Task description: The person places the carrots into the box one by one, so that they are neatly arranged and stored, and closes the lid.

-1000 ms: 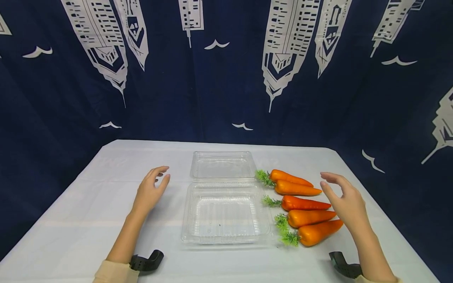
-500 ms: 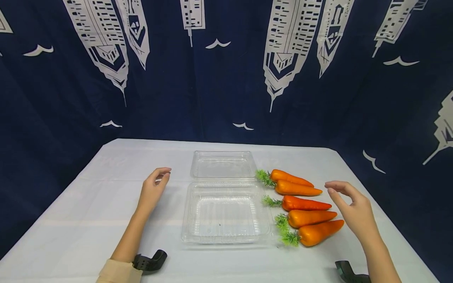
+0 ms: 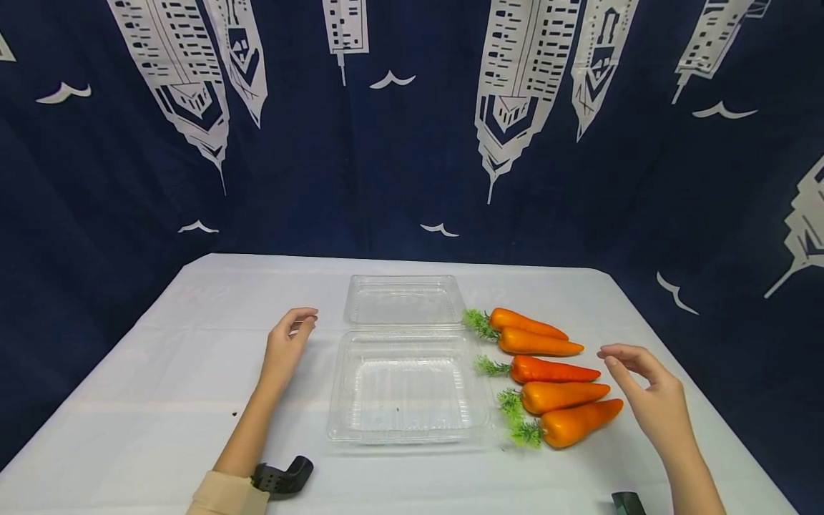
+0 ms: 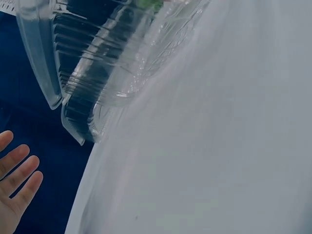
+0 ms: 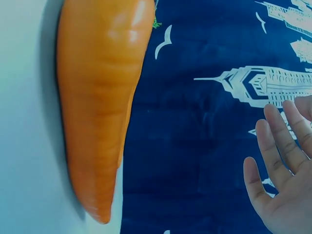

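Observation:
A clear plastic clamshell container [image 3: 341, 422] lies with its lid folded back, in the middle of the table. To its right several orange carrots [image 3: 556, 370] with green tops lie in a rough column, tips pointing right. My left hand [image 3: 286, 350] hovers left of the container with loosely bent fingers and holds nothing; the left wrist view shows its fingers spread apart. Just right of the carrot tips is my right hand [image 3: 656, 397], relaxed and holding nothing. The nearest carrot [image 5: 100, 97] fills much of the right wrist view, apart from the hand.
A white cloth covers the table [image 3: 161, 400]. Behind it hangs a dark blue curtain [image 3: 386, 172] printed with white buildings and birds. Black camera mounts [image 3: 283, 478] sit on the wrists. A tiny dark speck [image 3: 234, 413] shows on the cloth at left.
My left hand has shifted slightly right, closer to the container. The right hand has drawn back a little toward the front right, away from the carrots. Container and carrots stay put.

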Available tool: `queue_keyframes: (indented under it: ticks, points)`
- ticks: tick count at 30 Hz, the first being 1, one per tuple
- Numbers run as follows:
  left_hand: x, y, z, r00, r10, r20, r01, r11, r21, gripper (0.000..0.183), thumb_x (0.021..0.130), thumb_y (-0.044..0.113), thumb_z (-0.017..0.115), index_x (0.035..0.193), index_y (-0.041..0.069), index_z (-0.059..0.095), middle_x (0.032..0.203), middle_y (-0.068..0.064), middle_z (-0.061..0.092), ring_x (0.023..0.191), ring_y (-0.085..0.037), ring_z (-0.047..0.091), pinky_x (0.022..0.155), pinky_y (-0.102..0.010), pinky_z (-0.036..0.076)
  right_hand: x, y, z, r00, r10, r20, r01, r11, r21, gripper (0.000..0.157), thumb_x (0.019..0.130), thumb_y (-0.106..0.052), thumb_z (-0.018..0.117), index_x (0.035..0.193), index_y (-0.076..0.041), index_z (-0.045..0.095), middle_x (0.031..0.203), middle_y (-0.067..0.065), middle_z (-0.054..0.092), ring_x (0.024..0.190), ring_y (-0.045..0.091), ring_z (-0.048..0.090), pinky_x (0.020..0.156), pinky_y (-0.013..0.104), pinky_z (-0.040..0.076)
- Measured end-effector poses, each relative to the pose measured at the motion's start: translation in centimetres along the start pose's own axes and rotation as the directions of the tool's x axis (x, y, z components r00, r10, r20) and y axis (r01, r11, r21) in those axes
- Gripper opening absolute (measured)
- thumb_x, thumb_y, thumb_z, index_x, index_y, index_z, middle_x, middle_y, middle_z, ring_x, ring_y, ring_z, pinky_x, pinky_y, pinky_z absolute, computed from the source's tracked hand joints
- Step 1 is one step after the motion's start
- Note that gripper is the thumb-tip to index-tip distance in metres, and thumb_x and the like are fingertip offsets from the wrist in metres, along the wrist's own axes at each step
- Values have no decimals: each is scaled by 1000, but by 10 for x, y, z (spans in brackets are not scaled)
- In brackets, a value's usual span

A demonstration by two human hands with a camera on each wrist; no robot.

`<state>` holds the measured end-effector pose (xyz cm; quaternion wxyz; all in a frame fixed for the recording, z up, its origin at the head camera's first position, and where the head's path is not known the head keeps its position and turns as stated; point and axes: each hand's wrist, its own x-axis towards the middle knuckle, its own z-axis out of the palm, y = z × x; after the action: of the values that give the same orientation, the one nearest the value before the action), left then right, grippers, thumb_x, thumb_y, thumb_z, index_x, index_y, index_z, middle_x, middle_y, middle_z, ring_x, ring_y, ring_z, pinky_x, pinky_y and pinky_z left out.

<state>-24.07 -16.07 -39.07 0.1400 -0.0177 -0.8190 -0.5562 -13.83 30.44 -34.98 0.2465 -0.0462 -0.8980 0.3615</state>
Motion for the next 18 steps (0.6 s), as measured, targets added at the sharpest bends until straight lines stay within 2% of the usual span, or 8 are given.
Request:
queue_keyframes:
  ticks: [5, 9, 10, 12, 14, 17, 18]
  points:
    - [0, -2, 4, 1000, 8, -1, -8, 1000, -18, 33, 95, 29, 45, 115, 5, 56, 113, -13, 59, 100, -17, 55, 82, -17, 43, -5, 4, 3, 999, 33, 12, -33, 999, 7, 30, 92, -31, 51, 110, -8, 59, 91, -39, 47, 92, -21, 40, 78, 5, 35]
    - [1, -3, 9, 999, 14, -29, -15, 1000, -26, 31, 95, 27, 45, 112, 5, 58, 110, -13, 61, 96, -16, 56, 80, -17, 44, -7, 15, 8, 998, 60, 21, -60, 998, 24, 31, 92, -32, 51, 111, -9, 58, 92, -36, 50, 92, -18, 42, 77, 5, 35]
    - [1, -4, 10, 999, 15, -36, -16, 1000, -26, 30, 96, 26, 44, 111, 5, 59, 109, -13, 62, 96, -17, 57, 79, -16, 45, -6, 21, 10, 998, 62, 12, -62, 997, 39, 30, 92, -32, 51, 111, -10, 59, 92, -34, 52, 92, -17, 42, 75, 4, 34]
    - [1, -4, 12, 999, 13, -50, -15, 999, -33, 29, 96, 25, 44, 109, 4, 60, 106, -14, 63, 94, -18, 57, 78, -17, 45, -4, 36, 15, 996, 81, 28, -82, 995, 59, 31, 92, -33, 52, 113, -11, 58, 96, -26, 57, 94, -15, 44, 81, 8, 37]
    - [0, -3, 14, 998, 6, -57, -9, 999, -44, 29, 96, 24, 44, 108, 4, 61, 104, -15, 64, 91, -19, 58, 76, -19, 46, -1, 59, 23, 996, 85, 23, -87, 994, 66, 31, 91, -36, 52, 113, -15, 59, 99, -20, 60, 95, -14, 45, 82, 9, 36]
    - [1, -3, 18, 998, -6, -60, 3, 999, -54, 30, 95, 24, 44, 107, 3, 61, 100, -16, 65, 86, -18, 58, 72, -21, 46, 2, 87, 33, 997, 75, 20, -76, 996, 56, 31, 90, -39, 52, 113, -21, 59, 102, -14, 61, 96, -11, 47, 82, 5, 34]
    - [1, -4, 19, 998, -11, -62, 8, 998, -54, 30, 95, 25, 44, 106, 3, 61, 99, -16, 66, 84, -18, 58, 70, -21, 46, 3, 95, 37, 998, 65, 14, -66, 997, 49, 30, 90, -41, 52, 113, -23, 59, 102, -14, 61, 96, -11, 48, 78, 1, 32]
